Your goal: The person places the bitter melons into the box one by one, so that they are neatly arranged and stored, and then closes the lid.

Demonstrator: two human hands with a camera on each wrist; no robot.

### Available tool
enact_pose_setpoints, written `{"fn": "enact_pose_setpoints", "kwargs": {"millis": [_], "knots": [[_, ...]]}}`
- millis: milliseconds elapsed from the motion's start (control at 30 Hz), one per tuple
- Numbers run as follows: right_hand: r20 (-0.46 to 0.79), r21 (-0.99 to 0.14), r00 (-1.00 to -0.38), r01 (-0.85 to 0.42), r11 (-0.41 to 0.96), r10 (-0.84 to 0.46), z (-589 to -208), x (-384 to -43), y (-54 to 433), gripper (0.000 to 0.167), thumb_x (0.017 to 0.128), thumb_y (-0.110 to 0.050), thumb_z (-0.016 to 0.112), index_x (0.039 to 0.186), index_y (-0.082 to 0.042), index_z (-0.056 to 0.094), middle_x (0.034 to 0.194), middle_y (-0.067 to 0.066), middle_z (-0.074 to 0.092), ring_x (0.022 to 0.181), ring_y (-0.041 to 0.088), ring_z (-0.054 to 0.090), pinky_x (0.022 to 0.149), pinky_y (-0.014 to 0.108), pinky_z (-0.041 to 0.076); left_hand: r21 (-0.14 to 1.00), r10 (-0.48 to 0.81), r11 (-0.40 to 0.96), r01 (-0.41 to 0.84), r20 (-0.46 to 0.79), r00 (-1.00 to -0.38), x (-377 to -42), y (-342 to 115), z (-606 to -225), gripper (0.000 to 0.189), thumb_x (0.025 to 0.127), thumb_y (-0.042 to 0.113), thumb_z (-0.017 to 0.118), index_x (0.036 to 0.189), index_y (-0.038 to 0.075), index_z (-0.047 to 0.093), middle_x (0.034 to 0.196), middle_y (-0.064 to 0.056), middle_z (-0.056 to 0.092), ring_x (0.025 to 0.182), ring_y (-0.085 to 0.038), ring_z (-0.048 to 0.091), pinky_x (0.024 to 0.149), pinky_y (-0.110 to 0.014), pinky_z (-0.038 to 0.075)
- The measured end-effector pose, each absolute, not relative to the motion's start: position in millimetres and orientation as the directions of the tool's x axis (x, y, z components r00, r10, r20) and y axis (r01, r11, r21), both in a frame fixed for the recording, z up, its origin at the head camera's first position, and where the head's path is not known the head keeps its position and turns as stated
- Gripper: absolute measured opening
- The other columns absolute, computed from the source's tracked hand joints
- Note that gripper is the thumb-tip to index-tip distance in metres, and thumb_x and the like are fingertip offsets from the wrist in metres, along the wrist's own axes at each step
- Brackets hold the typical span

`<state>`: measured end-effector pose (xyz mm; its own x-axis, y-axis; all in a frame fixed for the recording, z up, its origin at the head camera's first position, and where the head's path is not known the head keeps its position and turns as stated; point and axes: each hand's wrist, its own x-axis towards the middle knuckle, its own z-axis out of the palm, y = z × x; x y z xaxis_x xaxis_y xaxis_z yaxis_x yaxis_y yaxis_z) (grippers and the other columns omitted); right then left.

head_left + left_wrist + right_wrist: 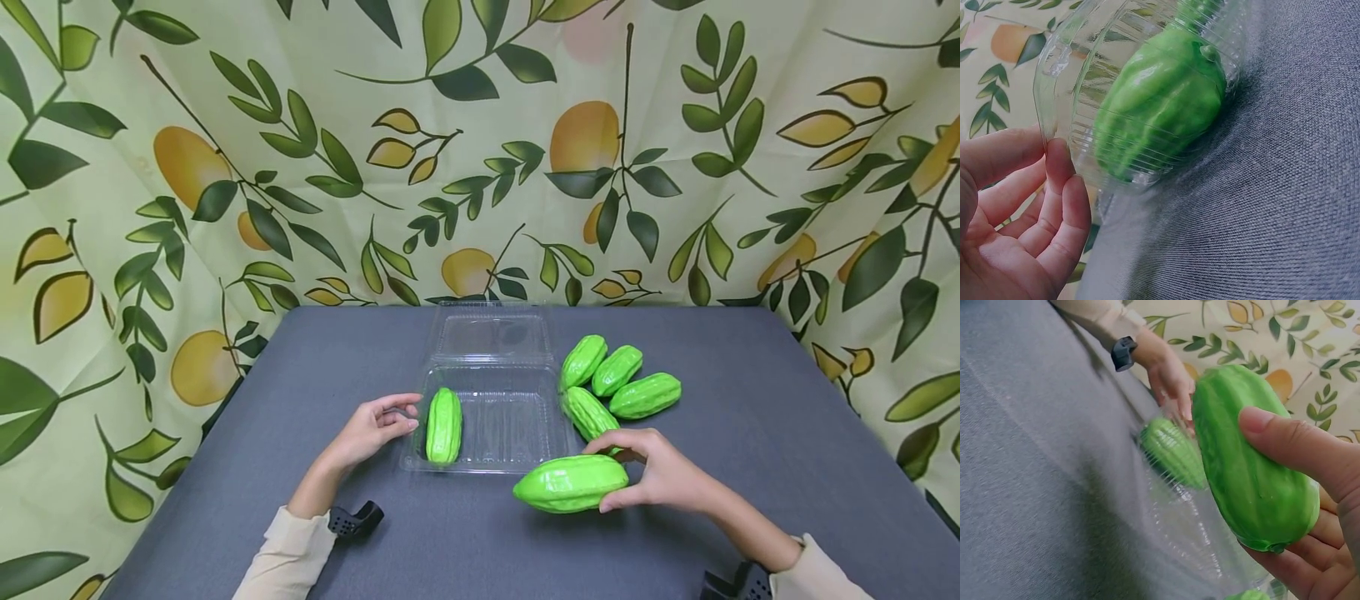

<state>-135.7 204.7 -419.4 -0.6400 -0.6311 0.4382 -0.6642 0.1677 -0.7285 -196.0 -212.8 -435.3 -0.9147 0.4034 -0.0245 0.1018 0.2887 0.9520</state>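
A green ridged gourd (572, 483) is in my right hand (660, 473), raised near the front right corner of an open clear plastic clamshell container (510, 429). In the right wrist view, my thumb lies along the side of this gourd (1254, 469), with the fingers behind it. My left hand (378, 427) pinches the container's left rim, thumb and fingertips meeting at the plastic in the left wrist view. Another gourd (444, 427) lies lengthwise inside along the left wall, and shows through the plastic in the left wrist view.
Several more green gourds (645, 396) lie clustered on the grey table (345, 358), right of the container. The container's lid (491, 335) is folded back toward the leaf-and-fruit patterned backdrop (465, 200). Black wrist cameras (356, 518) sit on both forearms.
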Motion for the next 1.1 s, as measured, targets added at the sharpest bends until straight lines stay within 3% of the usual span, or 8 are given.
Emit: {"fn": "enact_pose_setpoints", "kwargs": {"millis": [333, 633, 1100], "knots": [[0.340, -0.804, -0.741, -0.548, 0.229, -0.579, -414, -142, 192, 0.046, 0.067, -0.005, 0.086, 0.107, -0.003, 0.065, 0.100, -0.003, 0.068, 0.091, -0.008, 0.059, 0.071, 0.021, 0.056, 0.951, 0.401, 0.293, 0.098, -0.029, -0.916, -195, -213, -434, 0.048, 0.092, 0.004, 0.061, 0.134, -0.013, 0.046, 0.116, -0.032, 0.055, 0.082, 0.005, 0.062, 0.075, -0.019, 0.054], [0.254, -0.859, -0.810, -0.441, 0.262, -0.529, -408, -149, 182, 0.046, 0.071, -0.004, 0.082, 0.112, 0.001, 0.064, 0.103, -0.018, 0.065, 0.093, -0.007, 0.060, 0.070, 0.022, 0.055, 0.951, 0.397, 0.292, 0.098, -0.028, -0.917, -194, -213, -434, 0.048, 0.091, 0.004, 0.061, 0.134, -0.012, 0.046, 0.116, -0.031, 0.055, 0.081, 0.005, 0.062, 0.075, -0.018, 0.053], [0.147, -0.908, -0.873, -0.306, 0.288, -0.464, -402, -163, 161, 0.047, 0.076, -0.010, 0.080, 0.117, 0.004, 0.061, 0.106, 0.004, 0.066, 0.090, -0.005, 0.061, 0.071, 0.023, 0.056, 0.956, 0.406, 0.274, 0.101, -0.019, -0.914, -194, -212, -433, 0.048, 0.091, 0.002, 0.061, 0.134, -0.013, 0.046, 0.116, -0.032, 0.055, 0.081, 0.005, 0.062, 0.075, -0.018, 0.053]]}}
